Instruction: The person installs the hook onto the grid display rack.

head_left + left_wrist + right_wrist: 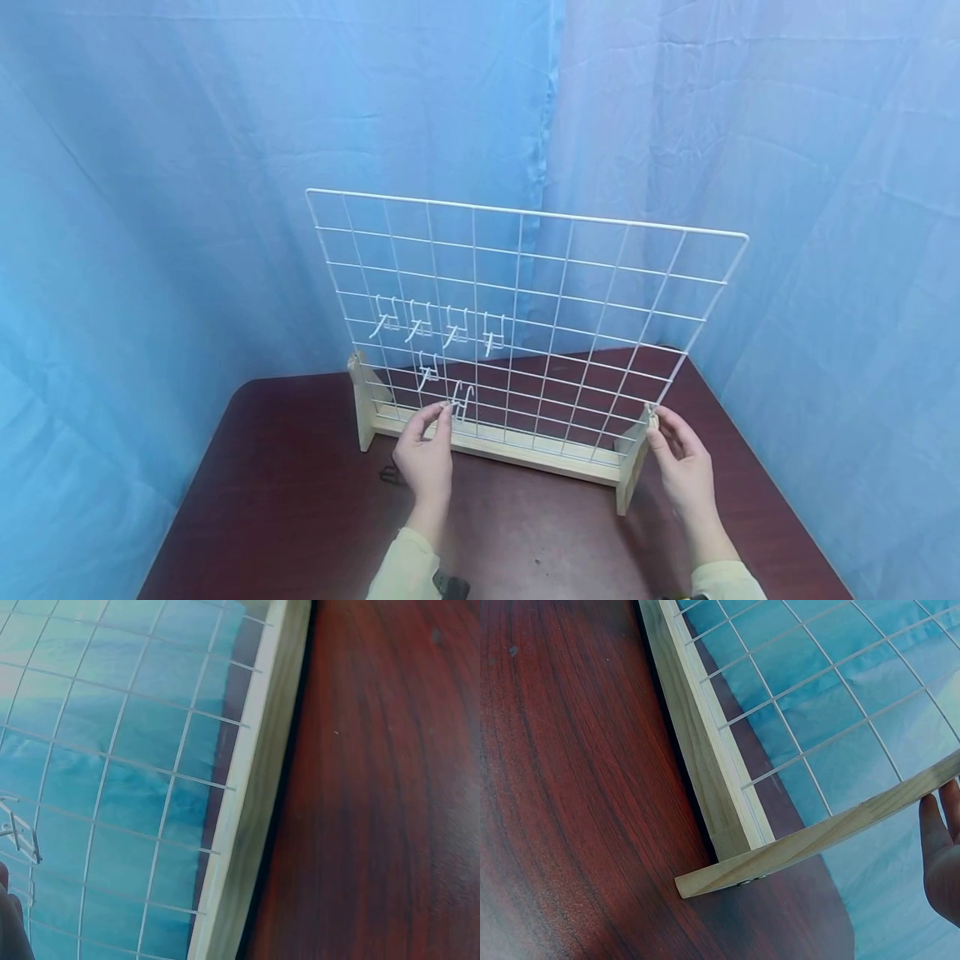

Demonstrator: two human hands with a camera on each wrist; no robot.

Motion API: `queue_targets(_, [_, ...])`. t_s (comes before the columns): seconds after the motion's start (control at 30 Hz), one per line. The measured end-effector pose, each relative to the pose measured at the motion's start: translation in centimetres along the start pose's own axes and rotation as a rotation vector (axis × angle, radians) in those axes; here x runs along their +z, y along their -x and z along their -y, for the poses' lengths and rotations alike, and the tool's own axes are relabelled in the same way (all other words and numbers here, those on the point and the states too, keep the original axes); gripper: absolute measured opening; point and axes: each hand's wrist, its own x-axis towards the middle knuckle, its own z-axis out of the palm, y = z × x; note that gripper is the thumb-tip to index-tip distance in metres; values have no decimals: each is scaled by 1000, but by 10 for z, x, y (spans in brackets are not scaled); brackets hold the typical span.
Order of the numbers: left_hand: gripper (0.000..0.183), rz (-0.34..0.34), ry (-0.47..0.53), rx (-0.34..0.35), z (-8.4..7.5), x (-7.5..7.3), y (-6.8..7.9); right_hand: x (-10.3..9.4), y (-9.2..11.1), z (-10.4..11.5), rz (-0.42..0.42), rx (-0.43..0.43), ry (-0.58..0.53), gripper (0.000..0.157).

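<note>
A white wire grid panel (525,212) stands upright in a wooden base (540,467). My left hand (426,454) pinches a white wire hook (469,392) low on the grid, left of its middle. In the left wrist view this hook (25,844) shows at the left edge, with only part of the hand beside it. Another hook (427,372) hangs just up and to the left, and several more hang in a row above it. At the right end, my right hand (686,467) holds the top of the wooden side support (632,467) between thumb and fingers.
The stand rests on a dark reddish wood table (285,500). A small dark object (390,475) lies on it, left of my left hand. A second wooden side support (363,408) holds up the left end. Blue curtains (225,167) hang behind and on both sides.
</note>
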Motion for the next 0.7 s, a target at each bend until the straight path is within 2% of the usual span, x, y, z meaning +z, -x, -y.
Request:
queue_targets(0.17, [8, -45, 17, 23, -10, 4, -3, 0, 0, -1, 2, -4, 4, 37])
queue_targets(0.4, [8, -73, 39, 40, -46, 5, -5, -1, -1, -1, 2, -12, 2, 37])
queue_targets(0.7, [8, -125, 40, 59, -54, 13, -12, 0, 0, 0, -2, -22, -3, 37])
